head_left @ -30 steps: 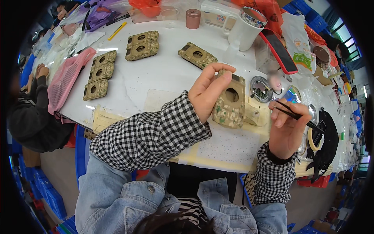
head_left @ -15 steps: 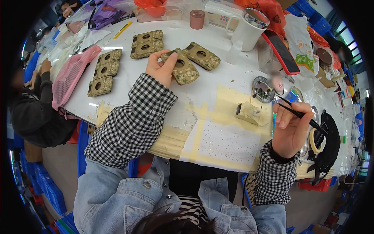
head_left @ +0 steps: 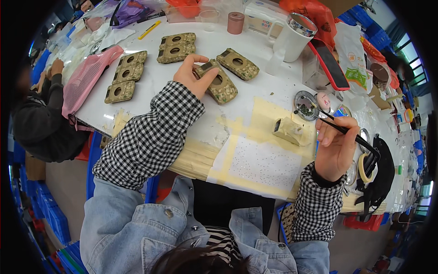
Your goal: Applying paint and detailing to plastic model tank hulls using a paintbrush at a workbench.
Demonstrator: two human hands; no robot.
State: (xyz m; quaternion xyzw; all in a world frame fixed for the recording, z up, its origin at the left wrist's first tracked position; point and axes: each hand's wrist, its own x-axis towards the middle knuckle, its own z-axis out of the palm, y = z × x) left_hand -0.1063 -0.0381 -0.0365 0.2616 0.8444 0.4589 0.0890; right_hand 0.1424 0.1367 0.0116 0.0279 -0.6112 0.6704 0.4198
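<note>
Between its thumb and fingers, my left hand (head_left: 194, 77) grips a tank-shaped camouflage case (head_left: 225, 92) with a round hole in it. A matching loose case (head_left: 244, 68) lies just beyond it. My right hand (head_left: 338, 150) is closed on black tweezers (head_left: 366, 144). The tweezer tips point at a small round clear dish (head_left: 297, 97) holding dark green bits; whether they touch the bits I cannot tell. Beside the dish is a small cream block (head_left: 286, 131) on yellow tape. Nearer me lies a white sheet (head_left: 262, 164) covered with tiny dots.
More camouflage cases stand in a left row (head_left: 129, 72) and a back group (head_left: 177, 49). A white mug (head_left: 290, 41), a phone in a red case (head_left: 329, 66) and a tape roll (head_left: 362, 166) flank the right. A pink mesh bag (head_left: 89, 86) lies left, near another person's sleeve (head_left: 41, 121).
My right hand has brought the tweezers toward the dish, and their tips are now at its edge. My left hand still holds the case, slightly turned. The whole view has shifted a little.
</note>
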